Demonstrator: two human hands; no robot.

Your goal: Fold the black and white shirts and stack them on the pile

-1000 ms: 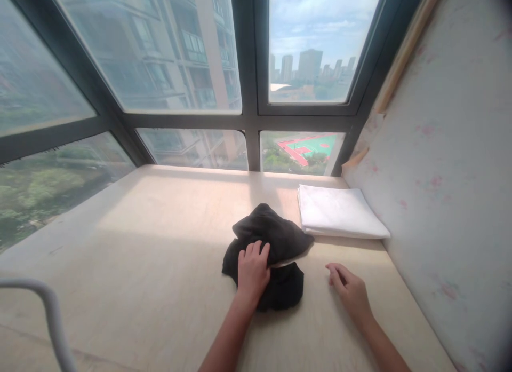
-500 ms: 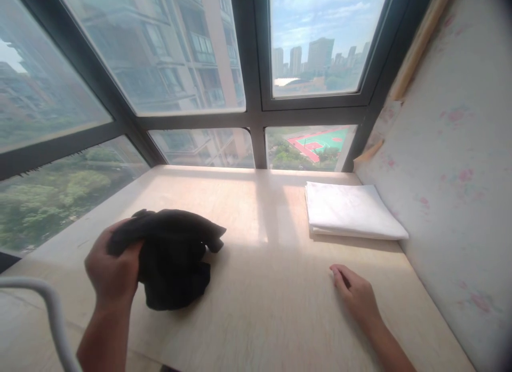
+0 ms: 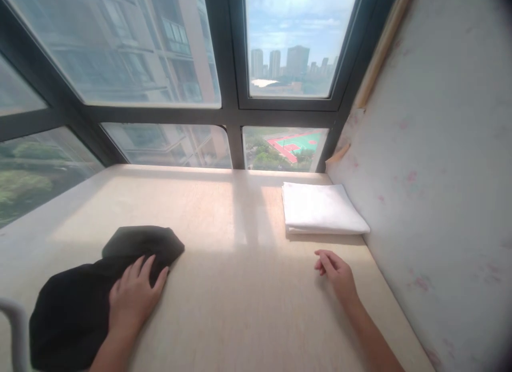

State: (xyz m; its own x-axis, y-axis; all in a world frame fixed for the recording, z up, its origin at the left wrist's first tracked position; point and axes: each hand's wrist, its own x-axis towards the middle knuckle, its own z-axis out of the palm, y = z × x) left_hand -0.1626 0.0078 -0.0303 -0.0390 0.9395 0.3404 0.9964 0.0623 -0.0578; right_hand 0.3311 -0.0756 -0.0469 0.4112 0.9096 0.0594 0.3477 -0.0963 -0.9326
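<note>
A black cloth (image 3: 68,308), perhaps a garment, lies crumpled on the left of the pale wooden surface. My left hand (image 3: 134,294) rests palm down on its right part, fingers spread and not gripping. Part of the cloth is hidden under this hand and forearm. On the right, my right hand (image 3: 334,268) hovers low over the wood with loosely bent fingers slightly apart, and nothing shows in it. Just beyond that hand lies a folded white cloth (image 3: 322,209), flat, without contact.
A wooden tabletop (image 3: 228,308) reaches back to dark-framed windows (image 3: 160,115). At the right stands a flower-patterned wall (image 3: 432,201). A curved white tube (image 3: 18,329) rises at the lower left edge.
The black cloth, gripped and raised by my left hand before, is now down on the surface farther left. That hand has let go and flattened onto it. The view has turned slightly right.
</note>
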